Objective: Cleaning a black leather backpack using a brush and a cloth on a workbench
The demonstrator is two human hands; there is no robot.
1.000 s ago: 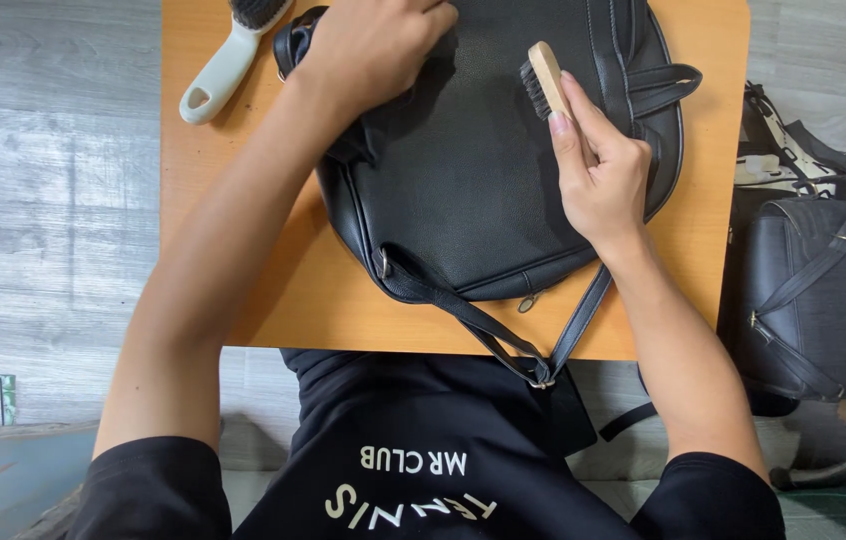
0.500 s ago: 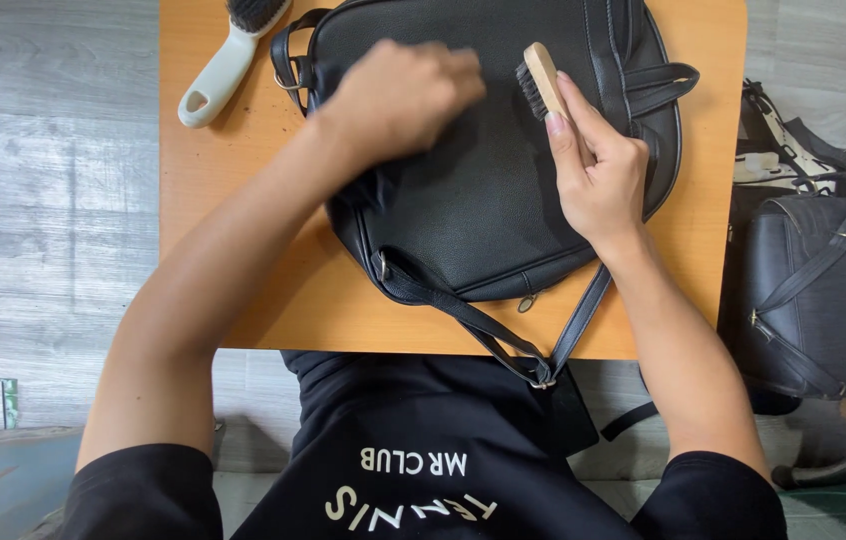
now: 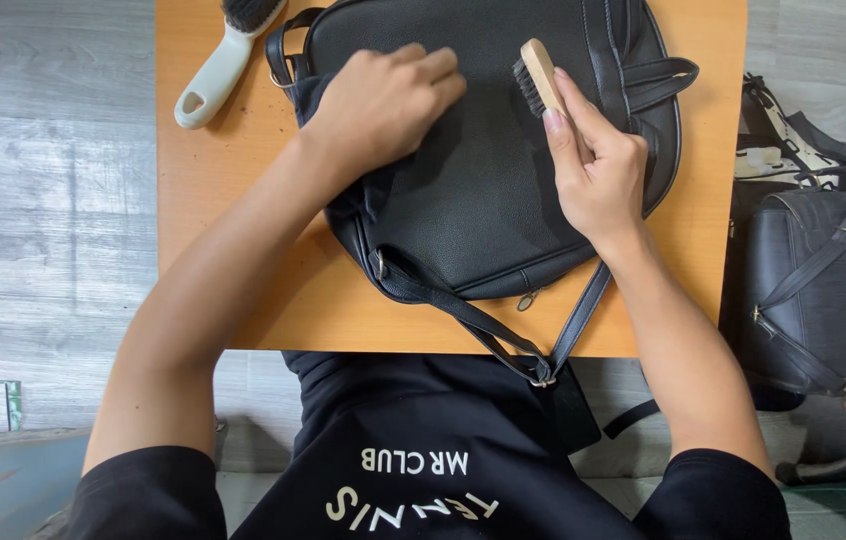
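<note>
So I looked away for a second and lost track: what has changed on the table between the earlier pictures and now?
The left hand slid down the black bag from its top edge, toward the person, and now lies flat with its fingers spread. Nothing was taken hold of or let go. The right hand still grips the wooden brush, bristles on the bag. The grey-handled brush stayed at the table's far left corner.
</note>
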